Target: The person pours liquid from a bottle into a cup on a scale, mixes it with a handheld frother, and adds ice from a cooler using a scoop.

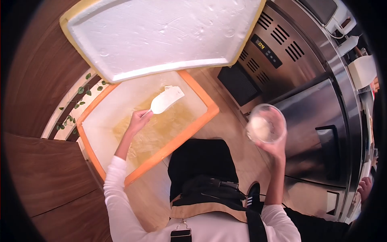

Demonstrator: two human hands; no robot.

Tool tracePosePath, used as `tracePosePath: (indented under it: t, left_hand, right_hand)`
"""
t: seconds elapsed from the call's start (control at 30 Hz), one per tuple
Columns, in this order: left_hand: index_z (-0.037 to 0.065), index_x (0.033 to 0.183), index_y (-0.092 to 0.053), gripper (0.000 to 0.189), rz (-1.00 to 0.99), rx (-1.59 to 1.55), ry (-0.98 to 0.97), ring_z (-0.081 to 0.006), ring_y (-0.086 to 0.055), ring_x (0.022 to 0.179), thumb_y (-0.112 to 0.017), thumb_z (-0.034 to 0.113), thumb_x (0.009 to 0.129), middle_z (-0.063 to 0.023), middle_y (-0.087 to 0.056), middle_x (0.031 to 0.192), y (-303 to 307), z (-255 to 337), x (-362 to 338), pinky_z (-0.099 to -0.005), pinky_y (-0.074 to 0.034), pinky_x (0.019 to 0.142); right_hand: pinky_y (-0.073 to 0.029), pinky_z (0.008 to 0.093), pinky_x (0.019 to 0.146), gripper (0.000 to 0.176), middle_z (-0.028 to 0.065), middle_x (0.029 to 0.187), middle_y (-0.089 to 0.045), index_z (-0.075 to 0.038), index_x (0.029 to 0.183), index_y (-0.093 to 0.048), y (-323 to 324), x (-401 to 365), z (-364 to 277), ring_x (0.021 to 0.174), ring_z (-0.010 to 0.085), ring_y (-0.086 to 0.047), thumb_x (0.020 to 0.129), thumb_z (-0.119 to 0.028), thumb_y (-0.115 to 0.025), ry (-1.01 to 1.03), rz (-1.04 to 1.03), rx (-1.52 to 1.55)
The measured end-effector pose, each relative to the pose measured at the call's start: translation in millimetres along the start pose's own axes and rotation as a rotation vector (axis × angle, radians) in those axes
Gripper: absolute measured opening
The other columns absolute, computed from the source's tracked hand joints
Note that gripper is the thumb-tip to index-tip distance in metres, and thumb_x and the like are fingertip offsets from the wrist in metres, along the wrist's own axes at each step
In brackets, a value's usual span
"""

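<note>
My left hand (142,118) is closed round the handle of a white scoop (163,102), whose blade carries a pale, flat-edged piece at its far end. The scoop is over the open orange-rimmed box (201,125), which has pale walls and a yellowish, wrinkled-looking layer at its bottom. On the right, my right hand (277,145) holds a clear round container (266,124) from below and the side. Something whitish shows inside that container. It is beside the steel cabinet, apart from the scoop.
A white foam lid (161,36) with yellow edges leans over the box's far side. Steel cabinets (310,117) with a display stand at the right. Brown wooden panels (44,173) and leafy vines are at the left. Another person's hand (365,187) shows at the far right.
</note>
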State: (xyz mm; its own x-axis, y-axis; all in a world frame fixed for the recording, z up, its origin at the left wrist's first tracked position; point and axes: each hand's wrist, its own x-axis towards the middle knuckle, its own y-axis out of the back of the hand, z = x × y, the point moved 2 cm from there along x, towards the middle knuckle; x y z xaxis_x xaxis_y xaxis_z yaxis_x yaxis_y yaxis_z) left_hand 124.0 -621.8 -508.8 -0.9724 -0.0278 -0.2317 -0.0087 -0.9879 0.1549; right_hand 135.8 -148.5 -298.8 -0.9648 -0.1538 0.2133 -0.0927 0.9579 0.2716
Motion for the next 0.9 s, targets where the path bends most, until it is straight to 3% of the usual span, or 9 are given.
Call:
tracePosePath:
  t: [0.13, 0.33, 0.47, 0.57, 0.67, 0.9]
  left_hand:
    - [0.002, 0.103, -0.072, 0.026, -0.009, 0.115, -0.024, -0.0006, -0.039, 0.05, -0.066, 0.024, 0.091, 0.0076, -0.048, 0.059, 36.5, 118.9, -52.1, -0.0195, -0.03, 0.044]
    - [0.002, 0.1, -0.072, 0.032, -0.09, 0.408, 0.017, -0.0007, -0.037, 0.045, -0.066, 0.032, 0.09, 0.006, -0.046, 0.054, 71.0, 257.6, -99.3, -0.019, -0.027, 0.04]
    - [0.004, 0.097, -0.073, 0.033, -0.107, 0.575, 0.056, -0.0018, -0.038, 0.046, -0.066, 0.036, 0.089, 0.0058, -0.046, 0.055, 65.7, 294.9, -105.9, -0.02, -0.03, 0.041]
    - [0.004, 0.097, -0.073, 0.032, -0.142, 0.701, 0.097, -0.0035, -0.039, 0.05, -0.067, 0.035, 0.089, 0.0053, -0.047, 0.056, 55.0, 317.3, -113.5, -0.0222, -0.034, 0.045]
    - [0.003, 0.098, -0.073, 0.032, -0.158, 0.721, 0.047, -0.004, -0.04, 0.052, -0.067, 0.033, 0.089, 0.0049, -0.046, 0.057, 50.7, 321.5, -118.3, -0.0227, -0.034, 0.046]
    - [0.001, 0.097, -0.073, 0.032, -0.188, 0.778, 0.024, -0.0043, -0.038, 0.052, -0.067, 0.031, 0.089, 0.0044, -0.046, 0.057, 44.1, 335.5, -125.0, -0.0237, -0.033, 0.047]
  right_hand:
    - [-0.041, 0.0348, 0.101, 0.097, 0.0132, 0.123, -0.059, -0.002, 0.137, -0.041, -65.3, 47.6, 6.2, 0.116, 0.0222, -0.055, 0.053, -0.019, -0.085, 0.051, -0.171, 0.066]
    - [-0.043, 0.0359, 0.099, 0.09, 0.0142, 0.121, -0.059, -0.006, 0.138, -0.043, -139.8, 83.1, 10.7, 0.114, 0.0229, -0.057, 0.058, -0.018, -0.083, 0.128, -0.339, 0.105]
    - [-0.044, 0.0374, 0.099, 0.089, 0.0155, 0.121, -0.059, -0.005, 0.137, -0.044, -167.4, 88.9, 12.5, 0.114, 0.0253, -0.057, 0.058, -0.018, -0.083, 0.261, -0.367, 0.079]
    - [-0.044, 0.0386, 0.1, 0.088, 0.0161, 0.121, -0.059, -0.004, 0.136, -0.045, -175.2, 84.2, 6.4, 0.115, 0.0277, -0.057, 0.058, -0.019, -0.082, 0.216, -0.348, 0.103]
    - [-0.043, 0.0346, 0.1, 0.088, 0.0123, 0.125, -0.057, -0.002, 0.138, -0.043, -175.8, 79.0, -0.5, 0.118, 0.0205, -0.054, 0.06, -0.014, -0.082, 0.283, -0.343, 0.024]
    - [-0.047, 0.0336, 0.095, 0.088, 0.0102, 0.122, -0.059, -0.005, 0.137, -0.045, -172.8, 73.2, -5.6, 0.112, 0.0196, -0.057, 0.058, -0.015, -0.083, 0.36, -0.278, 0.026]
